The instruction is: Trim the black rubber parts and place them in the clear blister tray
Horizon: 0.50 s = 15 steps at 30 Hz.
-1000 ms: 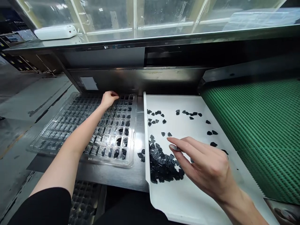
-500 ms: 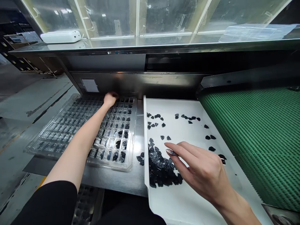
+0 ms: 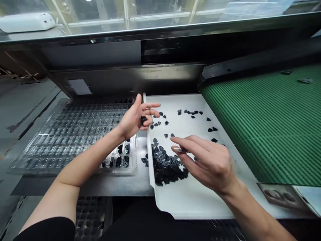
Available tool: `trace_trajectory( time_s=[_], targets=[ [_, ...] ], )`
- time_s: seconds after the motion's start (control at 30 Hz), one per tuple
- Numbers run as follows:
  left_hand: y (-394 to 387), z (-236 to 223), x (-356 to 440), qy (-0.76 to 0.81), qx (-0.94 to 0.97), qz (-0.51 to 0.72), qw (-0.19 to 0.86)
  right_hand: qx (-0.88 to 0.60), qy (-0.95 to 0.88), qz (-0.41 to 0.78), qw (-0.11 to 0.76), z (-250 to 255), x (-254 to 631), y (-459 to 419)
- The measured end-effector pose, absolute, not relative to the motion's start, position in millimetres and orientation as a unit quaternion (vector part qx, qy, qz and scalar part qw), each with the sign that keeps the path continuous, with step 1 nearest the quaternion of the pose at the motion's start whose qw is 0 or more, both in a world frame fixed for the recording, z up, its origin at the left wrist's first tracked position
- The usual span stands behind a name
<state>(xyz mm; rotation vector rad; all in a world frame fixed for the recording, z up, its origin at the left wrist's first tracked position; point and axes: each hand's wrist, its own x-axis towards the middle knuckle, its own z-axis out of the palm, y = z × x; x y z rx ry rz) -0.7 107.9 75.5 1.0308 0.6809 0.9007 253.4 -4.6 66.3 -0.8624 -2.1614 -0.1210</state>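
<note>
My left hand [image 3: 137, 115] is raised over the left rim of the white tray [image 3: 185, 202]. Its thumb and first fingers are spread, while the lower fingers curl round small black plastic parts [image 3: 143, 120]. Over the tray, my right hand [image 3: 208, 160] pinches a small dark part [image 3: 184, 150] between thumb and forefinger; most of it is hidden. Below and left of these fingertips lies a heap of black plastic parts [image 3: 165, 164], rounded and triangular. To the left is a clear blister tray [image 3: 75, 134] with many pockets, several holding black parts in its right columns.
A green conveyor belt [image 3: 263, 124] runs along the right, with a few small pieces [image 3: 304, 80] on it. Loose black parts [image 3: 144, 160] lie on the metal table between the trays. A metal shelf [image 3: 120, 31] with a white device [image 3: 27, 22] crosses above.
My left hand has come from the far side of the blister tray rightward to the white tray, now showing black parts in its fingers. The view has shifted; my right hand keeps its pinch.
</note>
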Motion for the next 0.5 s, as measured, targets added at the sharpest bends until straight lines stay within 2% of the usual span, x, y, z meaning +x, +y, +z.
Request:
trace_trajectory(
  time_s=[0.1, 0.27, 0.5],
  targets=[
    [74, 81, 29, 0.278, 0.466, 0.377, 0.751, -0.355, -0.837, -0.051, 0.413, 67, 250, -4],
    [48, 79, 48, 0.292, 0.483, 0.370, 0.738, -0.370, -0.821, -0.023, 0.435, 61, 244, -2],
    [20, 65, 48, 0.331, 0.536, 0.387, 0.673, -0.373, -0.836, -0.052, 0.399, 56, 224, -6]
  ],
)
